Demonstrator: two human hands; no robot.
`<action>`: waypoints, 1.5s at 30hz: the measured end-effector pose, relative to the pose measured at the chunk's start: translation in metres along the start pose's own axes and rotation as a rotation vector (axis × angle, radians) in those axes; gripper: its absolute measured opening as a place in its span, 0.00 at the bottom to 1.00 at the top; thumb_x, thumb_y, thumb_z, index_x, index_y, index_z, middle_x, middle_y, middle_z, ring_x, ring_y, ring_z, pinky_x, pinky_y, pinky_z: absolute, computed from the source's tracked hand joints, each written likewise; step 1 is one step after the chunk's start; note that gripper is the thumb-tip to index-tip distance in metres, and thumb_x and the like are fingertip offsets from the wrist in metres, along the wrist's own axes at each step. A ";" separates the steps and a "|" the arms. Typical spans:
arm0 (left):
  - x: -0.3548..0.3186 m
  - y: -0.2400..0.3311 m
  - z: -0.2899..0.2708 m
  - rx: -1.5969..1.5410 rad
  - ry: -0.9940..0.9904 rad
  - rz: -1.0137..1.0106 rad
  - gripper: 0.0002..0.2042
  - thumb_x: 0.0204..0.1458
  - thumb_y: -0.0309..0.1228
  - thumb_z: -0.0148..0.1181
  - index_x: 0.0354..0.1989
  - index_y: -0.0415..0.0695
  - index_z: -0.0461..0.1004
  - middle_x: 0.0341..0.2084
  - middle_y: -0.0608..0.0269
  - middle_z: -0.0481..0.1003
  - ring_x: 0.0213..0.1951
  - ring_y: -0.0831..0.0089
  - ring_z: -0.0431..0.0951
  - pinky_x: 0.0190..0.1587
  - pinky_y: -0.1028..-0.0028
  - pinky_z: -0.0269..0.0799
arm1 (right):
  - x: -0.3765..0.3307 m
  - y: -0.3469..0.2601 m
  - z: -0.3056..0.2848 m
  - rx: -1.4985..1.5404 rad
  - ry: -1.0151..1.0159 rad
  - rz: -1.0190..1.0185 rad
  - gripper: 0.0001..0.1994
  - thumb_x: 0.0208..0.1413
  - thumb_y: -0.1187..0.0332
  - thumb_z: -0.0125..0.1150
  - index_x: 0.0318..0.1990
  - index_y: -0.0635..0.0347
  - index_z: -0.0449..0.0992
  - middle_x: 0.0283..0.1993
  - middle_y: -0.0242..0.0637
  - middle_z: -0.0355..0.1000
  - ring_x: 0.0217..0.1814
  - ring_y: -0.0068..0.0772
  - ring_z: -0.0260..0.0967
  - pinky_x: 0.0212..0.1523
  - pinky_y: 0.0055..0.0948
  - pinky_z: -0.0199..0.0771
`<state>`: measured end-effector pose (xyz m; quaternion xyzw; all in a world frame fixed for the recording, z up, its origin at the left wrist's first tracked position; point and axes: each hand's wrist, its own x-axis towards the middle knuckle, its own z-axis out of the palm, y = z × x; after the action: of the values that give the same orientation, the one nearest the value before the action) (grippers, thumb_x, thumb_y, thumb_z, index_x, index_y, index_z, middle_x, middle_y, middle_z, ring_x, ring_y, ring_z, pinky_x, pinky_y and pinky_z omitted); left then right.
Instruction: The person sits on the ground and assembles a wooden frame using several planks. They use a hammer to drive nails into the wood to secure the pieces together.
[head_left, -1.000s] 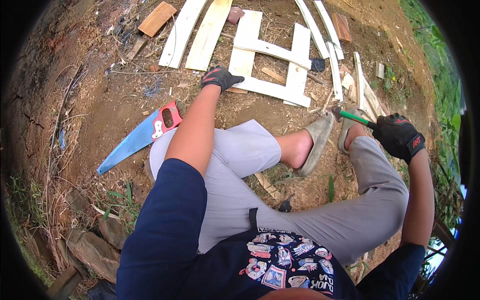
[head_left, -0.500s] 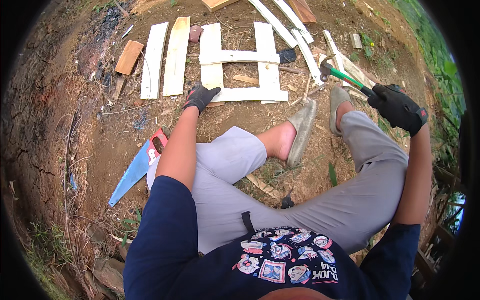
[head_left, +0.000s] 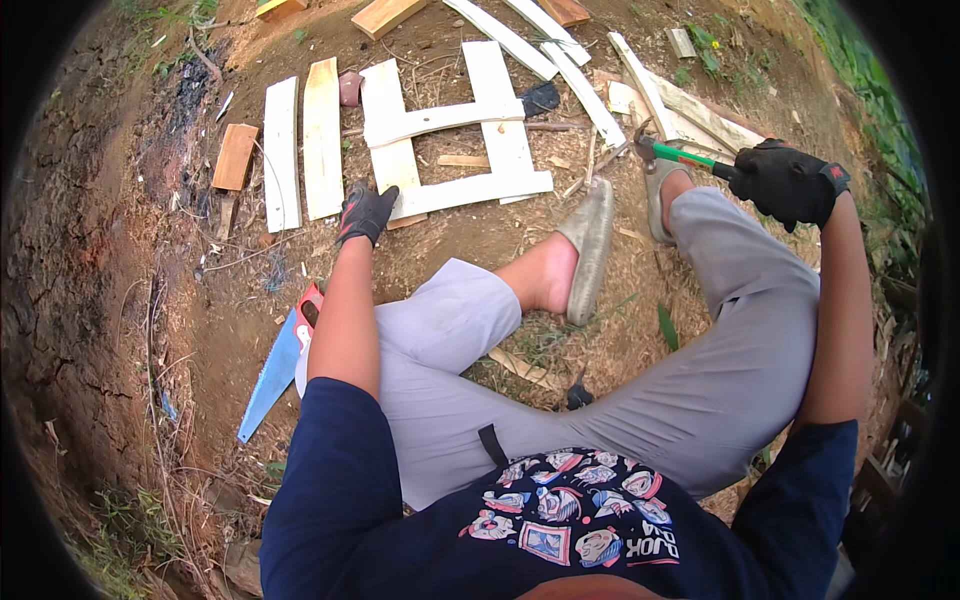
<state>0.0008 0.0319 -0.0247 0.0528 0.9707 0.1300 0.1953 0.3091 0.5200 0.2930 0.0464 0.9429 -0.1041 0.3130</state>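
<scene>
My right hand [head_left: 788, 185], in a black glove, is closed around the handle of a claw hammer [head_left: 690, 158] with a green shaft. The hammer is held up at the right, its head above my right shoe. My left hand [head_left: 368, 212], gloved too, grips the lower left corner of a pale wooden frame [head_left: 455, 194]. Its thumb rests on the board there, while the fingers are partly hidden at the edge. Two upright slats [head_left: 497, 100] and two crosspieces make up this frame, which lies flat on the ground.
Left of the frame lie two loose pale slats [head_left: 322, 140] and a brown wood block [head_left: 235, 157]. A blue-bladed handsaw [head_left: 270, 380] with a red handle is beside my left forearm. More boards [head_left: 640, 85] lie at the far right. My shoe [head_left: 591, 250] is near the frame.
My view has shifted, so the frame and slats appear further left and slightly tilted. My left hand stays at the frame's corner, and the hammer remains raised in my right hand.
</scene>
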 end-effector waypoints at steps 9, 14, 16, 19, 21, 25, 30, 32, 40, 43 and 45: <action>-0.036 0.034 -0.055 -0.426 0.146 0.087 0.26 0.63 0.48 0.63 0.60 0.39 0.80 0.56 0.49 0.82 0.57 0.54 0.82 0.59 0.59 0.77 | -0.004 0.007 0.007 0.311 0.038 0.152 0.16 0.71 0.58 0.57 0.44 0.61 0.85 0.27 0.39 0.80 0.22 0.30 0.77 0.25 0.32 0.79; -0.154 0.125 -0.083 -0.997 -0.683 0.323 0.30 0.71 0.47 0.56 0.72 0.38 0.66 0.63 0.49 0.76 0.62 0.62 0.78 0.63 0.61 0.76 | 0.025 -0.029 0.036 -0.008 0.228 -0.101 0.12 0.68 0.65 0.54 0.52 0.61 0.76 0.44 0.50 0.76 0.42 0.52 0.77 0.44 0.53 0.76; -0.192 0.140 -0.071 -1.244 -0.853 0.323 0.29 0.71 0.44 0.59 0.73 0.38 0.65 0.66 0.46 0.73 0.63 0.59 0.77 0.62 0.60 0.76 | 0.050 -0.091 0.047 -0.047 0.367 -0.182 0.14 0.66 0.68 0.53 0.56 0.61 0.74 0.46 0.52 0.77 0.43 0.55 0.77 0.44 0.54 0.76; -0.208 0.167 -0.065 -1.459 -0.772 0.206 0.23 0.71 0.36 0.58 0.68 0.36 0.68 0.59 0.48 0.76 0.62 0.58 0.79 0.60 0.58 0.79 | 0.102 -0.161 0.114 0.115 0.512 -0.289 0.21 0.65 0.70 0.51 0.64 0.63 0.70 0.45 0.55 0.78 0.44 0.60 0.77 0.46 0.55 0.76; -0.186 0.143 -0.040 -1.713 -0.618 0.052 0.19 0.70 0.33 0.57 0.64 0.35 0.70 0.54 0.50 0.77 0.58 0.58 0.80 0.57 0.58 0.81 | 0.129 -0.209 0.145 0.283 0.457 -0.354 0.22 0.67 0.65 0.52 0.66 0.62 0.70 0.46 0.55 0.79 0.48 0.59 0.78 0.49 0.55 0.76; -0.144 0.075 -0.069 -1.979 -0.231 -0.265 0.09 0.70 0.28 0.53 0.51 0.37 0.72 0.41 0.54 0.77 0.48 0.58 0.83 0.50 0.55 0.84 | 0.185 -0.249 0.095 0.437 0.102 -0.368 0.24 0.68 0.56 0.53 0.66 0.59 0.71 0.51 0.56 0.79 0.53 0.59 0.78 0.55 0.53 0.76; -0.086 0.059 -0.080 -2.151 0.089 -0.428 0.07 0.72 0.30 0.52 0.52 0.41 0.68 0.39 0.51 0.74 0.38 0.61 0.80 0.44 0.57 0.85 | 0.321 -0.153 0.137 -0.048 0.406 0.002 0.30 0.66 0.50 0.58 0.71 0.57 0.70 0.65 0.54 0.74 0.67 0.57 0.72 0.67 0.51 0.71; -0.079 0.051 -0.090 -2.205 0.123 -0.422 0.10 0.72 0.31 0.53 0.56 0.42 0.68 0.39 0.53 0.73 0.36 0.63 0.79 0.42 0.59 0.86 | 0.358 -0.137 0.144 -0.142 0.505 0.063 0.31 0.64 0.51 0.61 0.72 0.54 0.69 0.68 0.53 0.72 0.71 0.55 0.69 0.70 0.50 0.68; -0.066 -0.032 -0.140 -2.365 0.121 -0.231 0.10 0.65 0.20 0.46 0.51 0.33 0.70 0.44 0.43 0.76 0.46 0.53 0.79 0.54 0.51 0.78 | 0.391 -0.138 0.158 0.155 0.609 0.225 0.34 0.61 0.53 0.67 0.74 0.48 0.68 0.74 0.49 0.67 0.76 0.51 0.64 0.74 0.49 0.66; -0.049 -0.064 -0.148 -2.377 0.144 -0.111 0.10 0.64 0.22 0.47 0.48 0.31 0.71 0.43 0.41 0.76 0.47 0.51 0.78 0.55 0.50 0.77 | 0.379 -0.111 0.181 0.309 0.712 0.321 0.40 0.57 0.46 0.70 0.72 0.59 0.67 0.68 0.53 0.73 0.71 0.53 0.70 0.68 0.49 0.72; -0.046 -0.072 -0.150 -2.213 0.390 -0.218 0.10 0.65 0.23 0.46 0.48 0.30 0.71 0.44 0.41 0.76 0.46 0.51 0.78 0.54 0.50 0.77 | 0.357 -0.121 0.177 0.544 0.513 0.476 0.45 0.55 0.43 0.71 0.72 0.65 0.65 0.64 0.55 0.76 0.68 0.55 0.73 0.66 0.48 0.74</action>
<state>-0.0197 -0.0797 0.1062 -0.2553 0.3353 0.9068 -0.0099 0.1076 0.3703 -0.0394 0.3674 0.8913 -0.2586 0.0604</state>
